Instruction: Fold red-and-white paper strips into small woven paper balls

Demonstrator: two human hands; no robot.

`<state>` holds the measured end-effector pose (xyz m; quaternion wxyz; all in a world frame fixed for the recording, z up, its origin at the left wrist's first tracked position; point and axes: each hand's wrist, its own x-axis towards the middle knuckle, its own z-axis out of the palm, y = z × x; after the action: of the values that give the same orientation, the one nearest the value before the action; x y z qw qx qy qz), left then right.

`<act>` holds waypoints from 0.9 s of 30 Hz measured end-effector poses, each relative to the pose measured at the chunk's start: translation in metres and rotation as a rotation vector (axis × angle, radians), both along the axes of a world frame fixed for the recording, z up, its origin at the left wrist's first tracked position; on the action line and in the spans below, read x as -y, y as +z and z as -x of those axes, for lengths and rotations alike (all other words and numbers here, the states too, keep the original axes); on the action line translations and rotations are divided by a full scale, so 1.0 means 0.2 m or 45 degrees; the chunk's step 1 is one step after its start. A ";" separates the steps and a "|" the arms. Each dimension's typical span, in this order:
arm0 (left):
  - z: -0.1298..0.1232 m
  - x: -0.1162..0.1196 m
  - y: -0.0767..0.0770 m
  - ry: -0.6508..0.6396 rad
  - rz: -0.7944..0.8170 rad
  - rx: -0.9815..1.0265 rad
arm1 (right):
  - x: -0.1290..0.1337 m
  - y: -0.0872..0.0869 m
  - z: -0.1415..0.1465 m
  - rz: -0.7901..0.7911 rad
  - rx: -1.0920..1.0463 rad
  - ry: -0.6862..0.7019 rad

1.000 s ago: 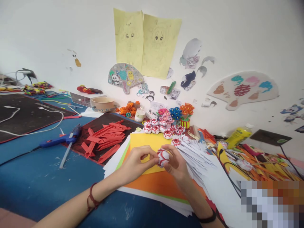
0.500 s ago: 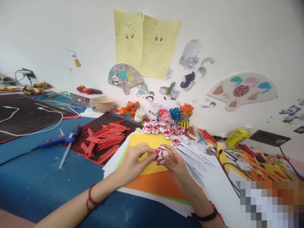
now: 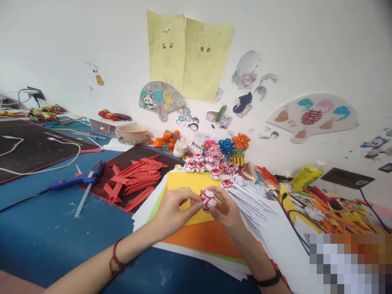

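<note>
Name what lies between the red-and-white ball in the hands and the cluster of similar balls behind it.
In the head view, yellow paper shows between the held ball and the cluster.

The paper ball [image 3: 208, 200] sits between the left hand [image 3: 174, 209] and the right hand [image 3: 226, 209], above paper sheets [image 3: 200, 241] on the bench [image 3: 39, 232]; behind it lie more paper balls [image 3: 200, 167], flowers [image 3: 227, 146] behind those; left of the sheets, folded strips [image 3: 142, 175] lie on a mat [image 3: 134, 154], the glue gun [image 3: 75, 182] further left, the bowl [image 3: 132, 135] behind; slips [image 3: 254, 206] lie right, the bottle [image 3: 307, 177] further right.
</note>
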<state>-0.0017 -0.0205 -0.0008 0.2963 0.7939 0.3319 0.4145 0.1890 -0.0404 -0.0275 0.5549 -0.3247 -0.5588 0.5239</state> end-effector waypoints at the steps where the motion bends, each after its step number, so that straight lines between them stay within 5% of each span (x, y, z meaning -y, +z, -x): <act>1: 0.00 0.00 0.00 0.008 0.009 -0.002 | 0.00 0.00 0.00 -0.005 0.000 0.005; 12: 0.00 0.02 -0.02 0.100 -0.220 -0.061 | 0.01 0.02 0.03 0.010 0.035 -0.022; 19: 0.00 0.00 -0.09 0.191 -0.485 -0.200 | 0.05 0.03 0.05 -0.193 0.254 -0.356; 22: 0.00 0.00 -0.07 0.156 -0.433 -0.130 | 0.05 0.03 0.05 -0.184 0.228 -0.339; 27: 0.01 -0.01 -0.01 0.029 -0.068 0.005 | 0.04 0.05 0.03 -0.071 0.007 -0.137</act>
<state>-0.0035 -0.0185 -0.0031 0.2707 0.7969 0.3293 0.4280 0.1833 -0.0488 -0.0169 0.5896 -0.3402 -0.5564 0.4765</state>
